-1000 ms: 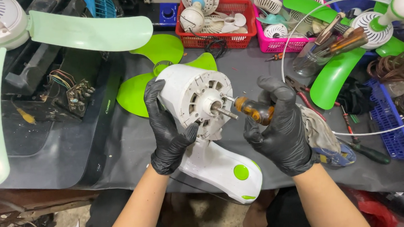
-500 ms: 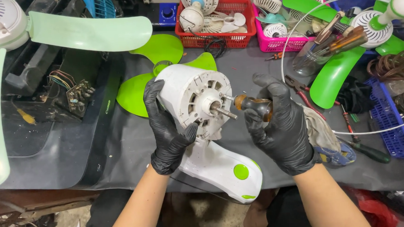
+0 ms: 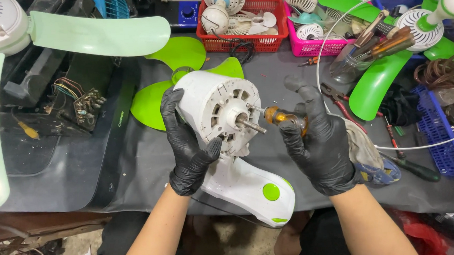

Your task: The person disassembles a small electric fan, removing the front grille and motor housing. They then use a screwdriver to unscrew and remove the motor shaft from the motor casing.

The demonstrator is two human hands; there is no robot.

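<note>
Two black-gloved hands work above the worktop (image 3: 136, 162): left hand (image 3: 187, 144) grasping the rigid, likely weighty white plastic fan motor housing (image 3: 218, 110) by its rim, right hand (image 3: 319, 139) clenched round an amber-handled screwdriver (image 3: 280, 117) at its face.

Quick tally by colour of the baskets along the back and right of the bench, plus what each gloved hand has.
Red basket: 1
Pink basket: 1
Blue basket: 1
Total baskets: 3
Left hand: 1 white fan motor housing, gripped at its side
Right hand: 1 amber-handled screwdriver, tip at the motor face
</note>
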